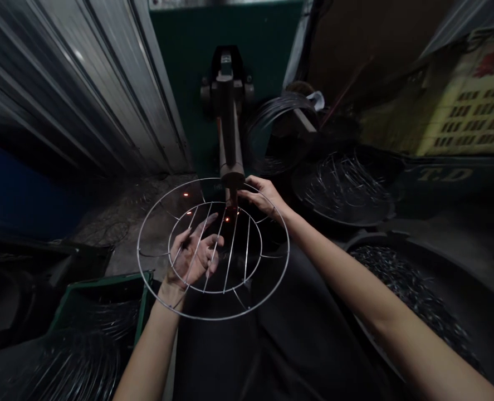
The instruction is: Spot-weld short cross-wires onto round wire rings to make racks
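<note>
A round wire rack (213,318), with an outer ring, an inner ring, short spokes and several parallel bars, lies level under a spot welder's electrode arm (230,167). Small orange sparks glow near the electrode tip, over the inner ring's far side. My left hand (196,253) is palm up beneath the bars, fingers apart and partly bent; whether it touches them is unclear. At the far right of the rack, my right hand (265,195) has thumb and forefinger about the outer ring, close to the electrode. Its other fingers are partly hidden.
A green welder body (175,72) rises ahead. Coiled wire (284,106) hangs to its right. A dark basin (347,214) holds bent wires; another basin (367,239) holds small metal pieces. Wire hoops fill a green crate (100,281) at lower left. A yellow crate (464,106) stands at right.
</note>
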`<state>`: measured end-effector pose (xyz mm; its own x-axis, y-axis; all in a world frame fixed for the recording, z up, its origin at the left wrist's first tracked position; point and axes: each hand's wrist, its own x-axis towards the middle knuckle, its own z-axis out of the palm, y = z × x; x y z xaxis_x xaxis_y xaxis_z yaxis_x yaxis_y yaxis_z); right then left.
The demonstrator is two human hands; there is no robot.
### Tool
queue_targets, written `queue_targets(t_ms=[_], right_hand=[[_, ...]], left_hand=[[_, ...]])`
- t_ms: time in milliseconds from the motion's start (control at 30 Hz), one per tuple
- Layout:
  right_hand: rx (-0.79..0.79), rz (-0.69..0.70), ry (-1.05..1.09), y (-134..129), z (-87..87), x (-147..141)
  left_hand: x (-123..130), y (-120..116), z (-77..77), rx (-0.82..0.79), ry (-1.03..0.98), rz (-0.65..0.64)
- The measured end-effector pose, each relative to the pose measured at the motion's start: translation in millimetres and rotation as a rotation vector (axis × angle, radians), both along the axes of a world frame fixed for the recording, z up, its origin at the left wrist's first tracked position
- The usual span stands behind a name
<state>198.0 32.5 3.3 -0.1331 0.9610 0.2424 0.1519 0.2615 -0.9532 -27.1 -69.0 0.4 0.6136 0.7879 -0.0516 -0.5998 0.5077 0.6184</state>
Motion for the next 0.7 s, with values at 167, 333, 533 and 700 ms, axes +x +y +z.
queue_targets(t_ms=[167,333,533,700], right_hand=[[-0.110,-0.027,-0.059,-59,5.7,34],[-0.038,-0.089,-0.083,-77,-3.4,29],[0.033,-0.176,-0.145,-42,-6.4,4],[0.077,-0.162,-0.210,-33,-1.6,-1]], left_hand=[[12,-13,-1.6,0.030,0.040,0.054],[25,-33,-8.4,0.132,0.065,0.235],[18,-36,-10.5,0.131,0.082,0.308],[13,-27,-10.7,0.147,0.091,0.328]])
